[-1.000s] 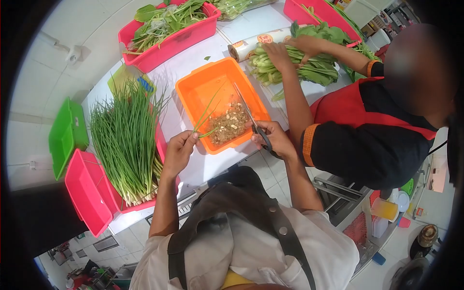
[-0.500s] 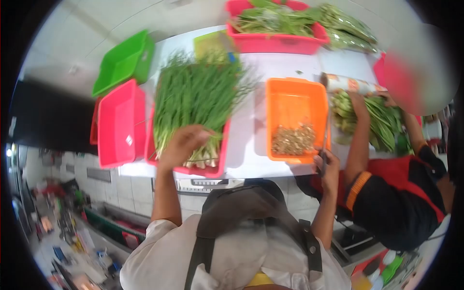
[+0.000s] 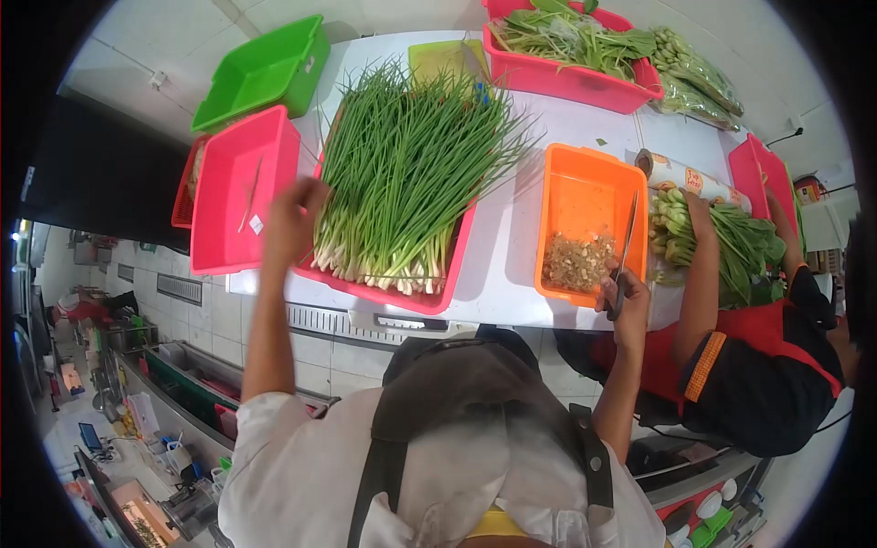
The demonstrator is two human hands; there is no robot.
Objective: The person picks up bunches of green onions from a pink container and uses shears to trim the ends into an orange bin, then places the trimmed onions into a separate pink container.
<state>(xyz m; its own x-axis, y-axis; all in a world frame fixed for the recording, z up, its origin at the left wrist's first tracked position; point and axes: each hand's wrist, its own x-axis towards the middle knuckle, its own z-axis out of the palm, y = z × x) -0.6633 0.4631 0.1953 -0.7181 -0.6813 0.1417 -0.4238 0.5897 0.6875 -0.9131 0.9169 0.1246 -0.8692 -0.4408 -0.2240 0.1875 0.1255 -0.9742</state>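
Firmly, the right hand (image 3: 628, 306) closes its grip on the scissors (image 3: 625, 242), whose blades point far along the right rim of the orange tub (image 3: 585, 187) of trimmed root ends (image 3: 575, 262). The left hand (image 3: 292, 219) hovers, blurred, at the left edge of the spring onions (image 3: 411, 173) piled in a pink tray (image 3: 402, 297). Whether its grip holds anything, I cannot tell.

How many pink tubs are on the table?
4: left tub, tub under the green onions, top tub with leaves, far-right tub. A red edge behind the left tub may be another.
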